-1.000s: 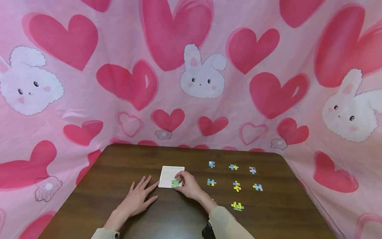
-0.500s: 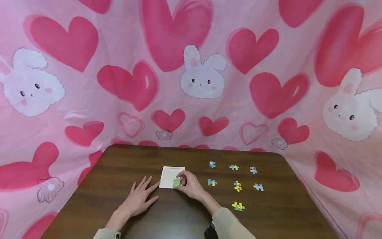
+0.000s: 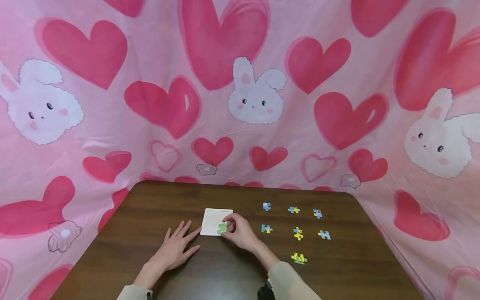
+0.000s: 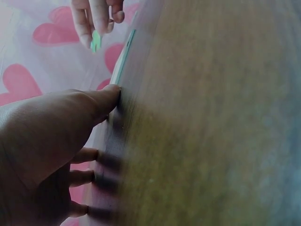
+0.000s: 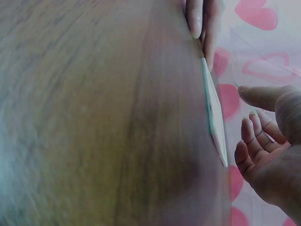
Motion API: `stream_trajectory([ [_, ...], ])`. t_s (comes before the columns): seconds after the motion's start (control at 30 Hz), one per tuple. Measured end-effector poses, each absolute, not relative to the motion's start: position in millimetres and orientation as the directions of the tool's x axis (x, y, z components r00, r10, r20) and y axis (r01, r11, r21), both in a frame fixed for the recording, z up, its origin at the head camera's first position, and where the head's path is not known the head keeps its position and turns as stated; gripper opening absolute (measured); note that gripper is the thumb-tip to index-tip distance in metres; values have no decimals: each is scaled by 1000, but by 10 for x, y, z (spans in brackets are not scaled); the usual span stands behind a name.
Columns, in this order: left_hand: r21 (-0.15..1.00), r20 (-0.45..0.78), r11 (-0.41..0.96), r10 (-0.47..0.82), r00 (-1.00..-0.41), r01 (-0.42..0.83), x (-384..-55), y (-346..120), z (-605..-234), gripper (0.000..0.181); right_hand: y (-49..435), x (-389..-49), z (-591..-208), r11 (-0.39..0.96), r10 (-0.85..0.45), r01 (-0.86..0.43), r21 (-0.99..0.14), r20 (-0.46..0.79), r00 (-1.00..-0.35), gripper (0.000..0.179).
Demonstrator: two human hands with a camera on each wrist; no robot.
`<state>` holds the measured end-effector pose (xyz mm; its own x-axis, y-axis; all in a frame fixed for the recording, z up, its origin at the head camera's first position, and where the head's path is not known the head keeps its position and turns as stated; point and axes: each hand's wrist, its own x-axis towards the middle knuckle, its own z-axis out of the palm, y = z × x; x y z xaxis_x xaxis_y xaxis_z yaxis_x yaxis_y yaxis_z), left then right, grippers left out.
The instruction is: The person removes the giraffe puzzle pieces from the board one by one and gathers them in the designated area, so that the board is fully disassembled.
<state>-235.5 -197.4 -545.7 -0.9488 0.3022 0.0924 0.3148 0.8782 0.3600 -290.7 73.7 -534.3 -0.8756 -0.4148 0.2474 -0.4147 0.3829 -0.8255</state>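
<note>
My right hand (image 3: pixel 240 233) pinches a green jigsaw piece (image 3: pixel 222 228) between thumb and fingers. In the head view the piece overlaps the near right corner of a white square puzzle tray (image 3: pixel 211 221). From the left wrist view, the green jigsaw piece (image 4: pixel 96 41) stands tilted and apart from the tray (image 4: pixel 123 59). My left hand (image 3: pixel 172 250) lies palm down with spread fingers on the table, just left of the tray, one fingertip right at its edge. The right wrist view shows the tray (image 5: pixel 215 110) lying low on the table beside the left fingers.
Several loose jigsaw pieces lie spread on the dark wooden table (image 3: pixel 210 275) to the right, among them a yellow-green piece (image 3: pixel 298 258) nearest me and a blue piece (image 3: pixel 266 206) farther off. A pink heart-and-rabbit cloth (image 3: pixel 255 133) hangs behind the table.
The green piece has lifted slightly and moved a little right over the tray's corner, and now looks more tilted. My right forearm shifted slightly right; the left hand has stayed put.
</note>
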Motion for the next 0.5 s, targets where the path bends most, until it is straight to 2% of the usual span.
stream_trajectory([
  [0.17, 374, 149, 862, 309, -939, 343, -2365, -2008, -5514, 62, 790, -2913, -5259, 395, -400, -399, -828, 236, -885, 37],
  [0.3, 387, 131, 860, 306, -943, 333, -2362, -2005, -5513, 62, 931, -2883, -5195, 395, -390, -408, -823, 252, -886, 37],
  [0.5, 390, 109, 864, 300, -948, 318, -2342, -1976, -5448, 61, 1454, -2719, -5176, 379, -361, -441, -814, 309, -880, 34],
])
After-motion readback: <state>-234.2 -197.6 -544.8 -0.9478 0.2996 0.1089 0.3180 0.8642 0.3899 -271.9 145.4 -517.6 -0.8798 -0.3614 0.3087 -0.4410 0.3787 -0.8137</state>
